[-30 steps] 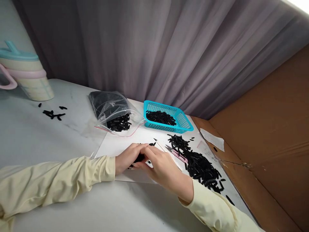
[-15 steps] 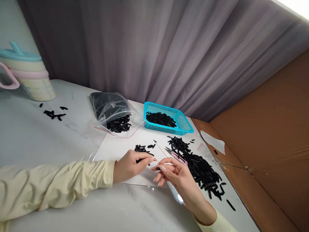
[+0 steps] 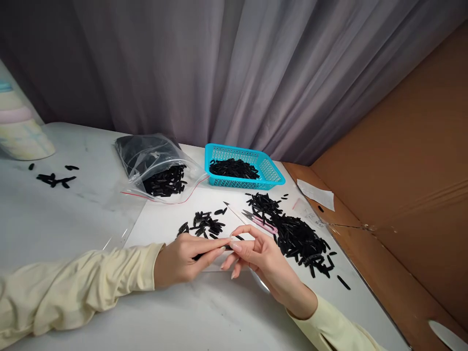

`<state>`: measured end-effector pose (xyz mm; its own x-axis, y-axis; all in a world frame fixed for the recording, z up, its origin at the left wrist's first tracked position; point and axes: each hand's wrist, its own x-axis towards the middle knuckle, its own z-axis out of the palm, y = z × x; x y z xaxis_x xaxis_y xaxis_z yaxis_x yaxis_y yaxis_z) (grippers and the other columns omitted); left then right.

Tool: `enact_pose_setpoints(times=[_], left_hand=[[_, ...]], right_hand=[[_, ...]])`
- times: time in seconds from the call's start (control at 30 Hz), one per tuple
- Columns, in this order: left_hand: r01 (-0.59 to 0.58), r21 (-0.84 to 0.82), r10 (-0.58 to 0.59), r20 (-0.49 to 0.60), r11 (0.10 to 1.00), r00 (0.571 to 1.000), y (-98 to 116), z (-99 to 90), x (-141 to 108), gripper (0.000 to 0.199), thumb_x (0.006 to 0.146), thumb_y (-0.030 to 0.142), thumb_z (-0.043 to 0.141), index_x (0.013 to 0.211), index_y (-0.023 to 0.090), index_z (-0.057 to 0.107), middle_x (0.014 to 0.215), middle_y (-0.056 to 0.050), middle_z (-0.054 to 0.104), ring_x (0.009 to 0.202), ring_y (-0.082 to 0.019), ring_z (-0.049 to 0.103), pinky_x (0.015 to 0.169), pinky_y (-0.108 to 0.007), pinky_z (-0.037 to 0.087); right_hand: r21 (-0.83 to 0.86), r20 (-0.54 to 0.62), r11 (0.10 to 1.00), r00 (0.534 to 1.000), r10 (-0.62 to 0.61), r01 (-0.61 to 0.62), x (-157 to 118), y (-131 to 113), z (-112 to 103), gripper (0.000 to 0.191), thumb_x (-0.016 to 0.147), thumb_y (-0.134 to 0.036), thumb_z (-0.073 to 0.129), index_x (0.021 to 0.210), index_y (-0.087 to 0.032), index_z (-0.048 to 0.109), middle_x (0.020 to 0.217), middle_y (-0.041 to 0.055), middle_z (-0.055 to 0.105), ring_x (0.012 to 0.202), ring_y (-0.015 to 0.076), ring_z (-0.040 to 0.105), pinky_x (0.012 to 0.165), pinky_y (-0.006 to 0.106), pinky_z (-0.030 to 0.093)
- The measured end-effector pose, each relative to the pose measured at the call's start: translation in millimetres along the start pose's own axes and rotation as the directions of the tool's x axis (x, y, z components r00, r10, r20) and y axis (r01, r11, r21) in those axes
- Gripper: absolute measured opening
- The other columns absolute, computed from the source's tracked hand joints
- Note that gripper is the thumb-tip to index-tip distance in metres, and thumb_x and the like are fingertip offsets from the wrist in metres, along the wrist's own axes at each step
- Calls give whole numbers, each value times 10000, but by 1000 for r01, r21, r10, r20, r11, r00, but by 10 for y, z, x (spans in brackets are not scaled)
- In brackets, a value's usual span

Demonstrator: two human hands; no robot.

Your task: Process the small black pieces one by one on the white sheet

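Left hand (image 3: 186,256) pinches at a slim black piece (image 3: 228,247) with thumb and forefinger, and the right hand (image 3: 268,261) meets it there, thumb and forefinger closed on the same spot, other fingers loosely curled. Dark material also shows under the left thumb; whether it is one piece or several, I can't tell. The hold is just above the near edge of a white sheet (image 3: 161,219) on the surface (image 3: 146,312).

From the fingertips, a small pile (image 3: 206,224) of like pieces lies close by at 11 o'clock. Pink-handled snips (image 3: 269,227) rest at 1 o'clock beside a pointed tool (image 3: 236,212), and a large pile (image 3: 303,241) spreads from 1 round to 3. Further out, a blue basket (image 3: 241,184) with more pieces sits at 12, a clear bag (image 3: 153,158) holding others at 11, and a cup (image 3: 24,134) at 10.

Each piece looks very light and rather stiff, perhaps brittle, so I'd expect a soft touch to suit it better than a squeeze. Its faint sheen could make it slip or roll; the surest grip is probably fingertips across the narrow middle, or one at each end
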<state>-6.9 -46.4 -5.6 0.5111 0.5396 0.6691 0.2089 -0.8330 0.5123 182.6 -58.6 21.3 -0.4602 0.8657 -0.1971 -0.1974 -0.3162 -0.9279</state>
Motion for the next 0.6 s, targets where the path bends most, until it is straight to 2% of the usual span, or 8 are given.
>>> enact_pose_setpoints(times=[0.13,0.27,0.4,0.5,0.6], left_hand=[[-3,-10,3,16,1000,1000,-4,6,-9,328,942,167,381,1169,81,601,504,9,592,379,-78,459,387,-170,369],[23,-25,-22,22,999,1000,-17,7,-20,343,941,175,385,1207,58,568,502,13,596,357,-66,401,376,-167,350],[124,-34,-124,-14,992,992,-7,-15,-12,311,911,162,422,1140,91,619,487,24,580,363,-61,371,379,-166,331],[305,-119,-304,27,945,952,20,-32,18,293,887,181,435,1067,100,651,455,44,516,375,-61,337,377,-168,311],[498,-229,-490,96,836,867,33,-35,47,297,873,230,439,1021,87,653,435,66,406,392,-67,313,382,-180,292]], right_hand=[[14,33,1000,999,23,-24,15,25,6,279,740,-200,715,918,-162,503,765,45,696,658,135,664,562,223,521],[14,53,999,998,31,-32,18,49,24,357,724,-174,724,1007,-184,506,749,12,671,654,154,679,567,237,525],[8,-27,1000,1000,11,-11,9,44,12,460,697,-190,746,1109,-233,545,765,-17,642,727,190,698,615,270,543],[-47,-104,998,993,-48,43,15,41,-13,306,702,-241,741,992,-200,653,805,18,671,784,197,692,651,275,541],[-83,-199,992,974,-109,94,38,43,-34,194,689,-274,750,841,-174,686,802,48,705,819,204,680,659,276,529]])
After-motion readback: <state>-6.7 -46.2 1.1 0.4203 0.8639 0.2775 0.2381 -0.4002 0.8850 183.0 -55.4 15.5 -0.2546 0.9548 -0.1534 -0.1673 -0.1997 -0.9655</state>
